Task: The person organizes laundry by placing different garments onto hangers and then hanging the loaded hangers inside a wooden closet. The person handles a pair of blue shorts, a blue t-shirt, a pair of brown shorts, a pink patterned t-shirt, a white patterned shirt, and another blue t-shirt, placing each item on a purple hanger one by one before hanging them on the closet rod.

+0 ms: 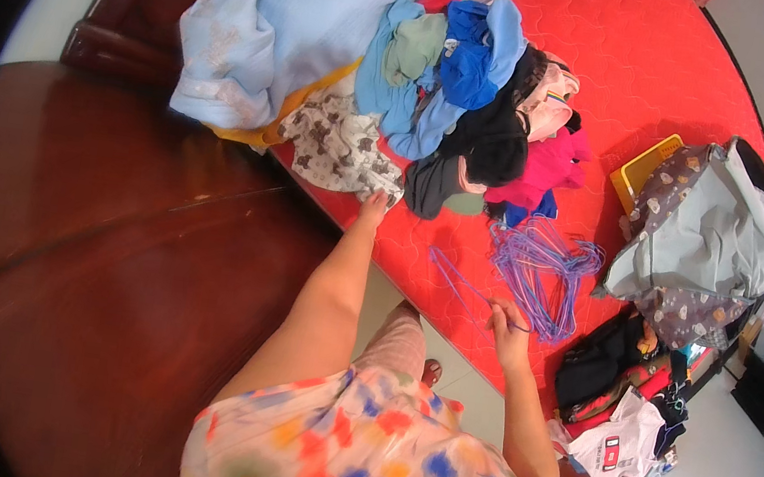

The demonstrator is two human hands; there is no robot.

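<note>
My left hand (373, 209) grips the near edge of a white cloth garment (338, 133) with a dark bear print; some of its fingers are hidden. This garment lies at the bed's edge, against a heap of clothes. In my right hand (509, 326) is a purple wire clothes hanger (458, 278), held at one end above the red mattress (447, 240). A tangled pile of purple and pink wire hangers (544, 280) lies just beyond that hand. Dark grey (426, 182), black (491, 140) and magenta (545, 170) garments sit between the printed garment and the hangers.
A light blue blanket (317, 24) covers the heap's left side. A grey fabric storage bag (706, 225) leans by a yellow plastic basket (644, 173) at right. More clothes (620, 418) are stacked at the bed's lower right. Dark wooden furniture (130, 262) borders the left.
</note>
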